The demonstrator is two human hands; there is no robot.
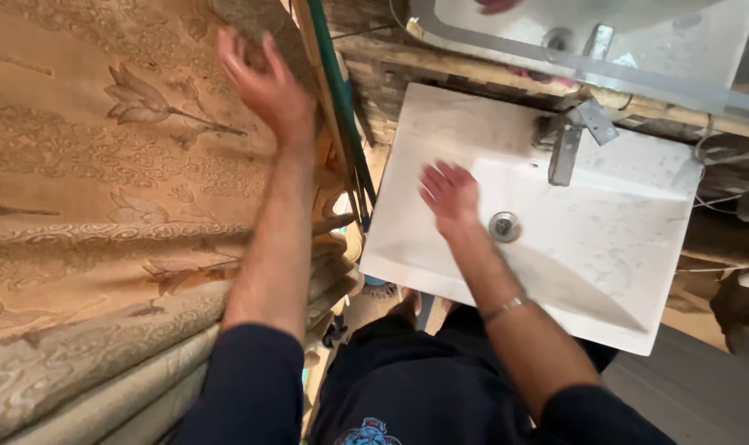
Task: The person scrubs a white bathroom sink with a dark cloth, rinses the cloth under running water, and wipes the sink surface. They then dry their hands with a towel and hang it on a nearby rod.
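Two hands work on either side of the white sink [605, 247]: far to its left, the left hand [263, 86] lies flat and open against a stack of tan patterned fabric [102, 206], as if steadying it. The right hand [448, 194], fingers spread and holding nothing, hovers inside the basin just left of the drain [504, 226], below the metal tap [565, 148].

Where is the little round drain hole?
In the head view, the drain sits in the middle of the white sink, just right of the right hand and below the metal tap.
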